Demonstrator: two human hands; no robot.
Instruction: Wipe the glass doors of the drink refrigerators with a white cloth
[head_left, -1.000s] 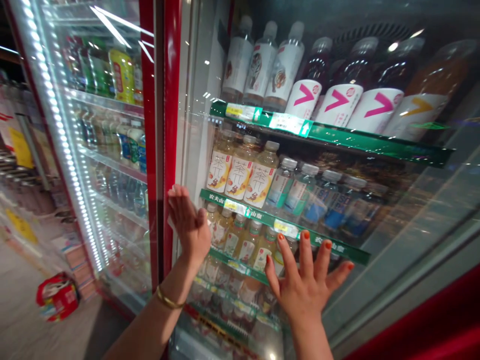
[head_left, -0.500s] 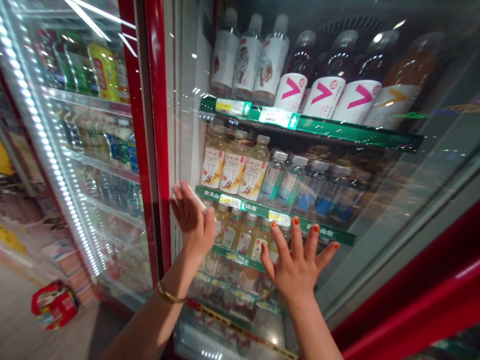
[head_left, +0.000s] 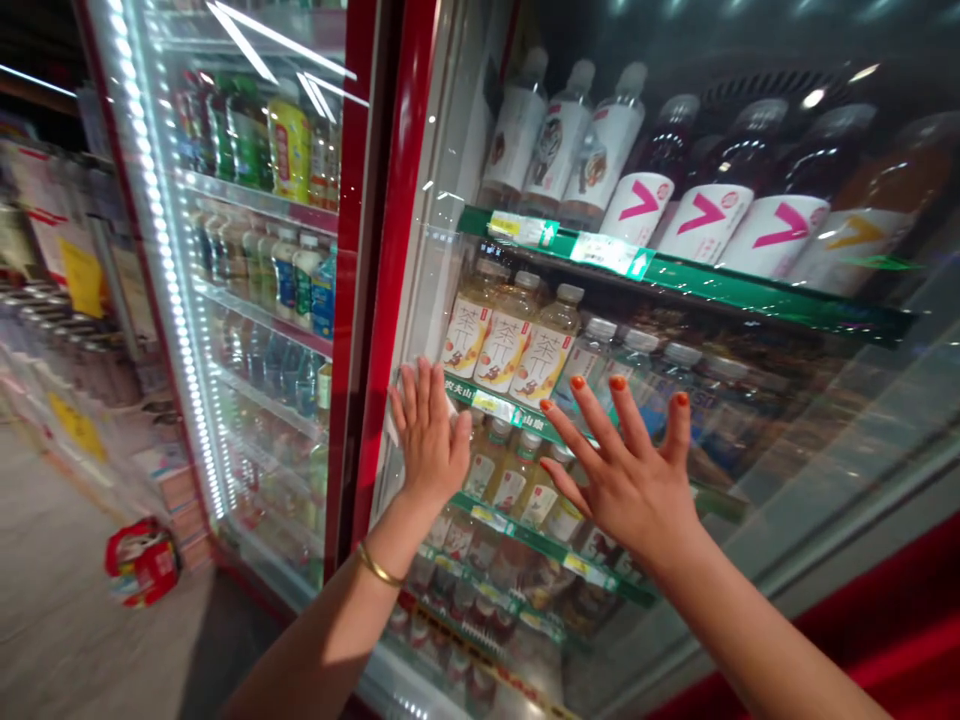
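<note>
Two hands, the left hand [head_left: 427,435] and the right hand [head_left: 626,475], lay flat against the glass door [head_left: 795,420] of a drinks cooler, well apart, fingers spread, neither clamped on anything. The left hand sat just beside the red door frame [head_left: 390,280], a gold bangle [head_left: 379,565] at its wrist, and a sliver of something white showed at its edge, too hidden to name. Behind the glass stood tea bottles [head_left: 544,345] on a green-edged shelf [head_left: 697,280]. Palms could have skidded on the smooth pane, and fingers so near the frame risked a pinch had the door swung.
</note>
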